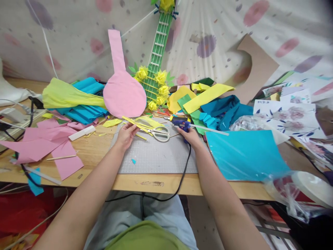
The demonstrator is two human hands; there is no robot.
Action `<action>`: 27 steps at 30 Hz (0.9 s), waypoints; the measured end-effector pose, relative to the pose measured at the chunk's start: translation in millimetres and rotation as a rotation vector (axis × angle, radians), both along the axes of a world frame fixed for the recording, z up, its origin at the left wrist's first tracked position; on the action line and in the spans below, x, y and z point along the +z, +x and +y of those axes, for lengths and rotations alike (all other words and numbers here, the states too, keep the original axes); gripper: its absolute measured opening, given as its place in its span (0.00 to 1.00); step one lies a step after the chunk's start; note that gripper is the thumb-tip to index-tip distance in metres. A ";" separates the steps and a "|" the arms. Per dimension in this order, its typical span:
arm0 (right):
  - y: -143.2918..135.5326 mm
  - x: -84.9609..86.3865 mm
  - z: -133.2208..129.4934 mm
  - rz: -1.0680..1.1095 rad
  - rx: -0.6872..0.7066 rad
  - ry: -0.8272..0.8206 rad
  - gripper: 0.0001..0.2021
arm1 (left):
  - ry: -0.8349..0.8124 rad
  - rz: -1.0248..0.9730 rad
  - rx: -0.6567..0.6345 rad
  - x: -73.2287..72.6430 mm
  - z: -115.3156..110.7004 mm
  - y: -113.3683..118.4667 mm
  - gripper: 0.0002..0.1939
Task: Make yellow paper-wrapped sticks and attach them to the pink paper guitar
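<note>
My left hand [127, 136] is closed on a thin yellow strip [136, 124] above the grey cutting mat [156, 158]. My right hand [191, 135] grips a blue glue gun [180, 123], with a clear glue stick [210, 130] sticking out of its back and a black cord hanging below. Between the hands lie scissors with white handles [160, 134]; the yellow strip crosses near their blades. Behind the mat, a pink paper guitar shape [125, 93] leans upright beside a green paper guitar [159, 45] with yellow flowers [160, 77].
Pink paper scraps [47, 139] and a white stick [82, 133] lie at the left. On the right are a blue sheet pack [246, 156], crumpled teal paper [226, 111] and a tape roll [312, 187] in plastic. The black cord [179, 185] loops over the table's front edge.
</note>
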State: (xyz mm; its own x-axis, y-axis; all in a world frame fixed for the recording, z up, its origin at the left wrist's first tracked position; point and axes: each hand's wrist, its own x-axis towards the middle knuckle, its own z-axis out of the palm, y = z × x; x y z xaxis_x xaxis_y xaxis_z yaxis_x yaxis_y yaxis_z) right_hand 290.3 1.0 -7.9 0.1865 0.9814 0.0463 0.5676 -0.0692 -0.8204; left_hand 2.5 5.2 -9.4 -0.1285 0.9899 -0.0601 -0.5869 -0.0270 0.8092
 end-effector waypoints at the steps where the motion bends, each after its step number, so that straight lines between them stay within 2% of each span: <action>1: 5.1 2.1 -2.2 -0.010 0.049 -0.015 0.26 | -0.002 -0.002 0.002 0.2 -0.3 -0.1 0.07; 3: 20.9 5.7 -10.1 -0.023 0.097 -0.060 0.29 | 0.000 -0.005 0.002 0.5 -0.4 0.3 0.06; 5: 41.3 7.2 -22.3 -0.049 0.015 -0.082 0.31 | -0.002 -0.004 -0.001 0.9 0.2 1.5 0.06; 9: 71.7 5.1 -48.5 -0.245 -0.064 -0.100 0.22 | -0.010 0.003 -0.011 2.0 1.3 3.9 0.06; 13: 71.9 4.7 -57.7 -0.508 -0.128 -0.124 0.13 | -0.015 0.003 0.004 2.7 -0.2 2.8 0.07; 19: 69.2 4.4 -49.8 -0.665 -0.236 -0.080 0.10 | -0.023 0.005 0.018 1.4 -0.8 0.3 0.07; 22: 73.2 1.7 -47.2 -0.706 -0.149 -0.022 0.09 | -0.018 0.009 0.016 1.7 0.2 1.8 0.07; 27: 69.8 0.3 -31.7 -0.712 0.060 -0.001 0.17 | 0.003 0.030 0.014 2.5 0.6 3.0 0.07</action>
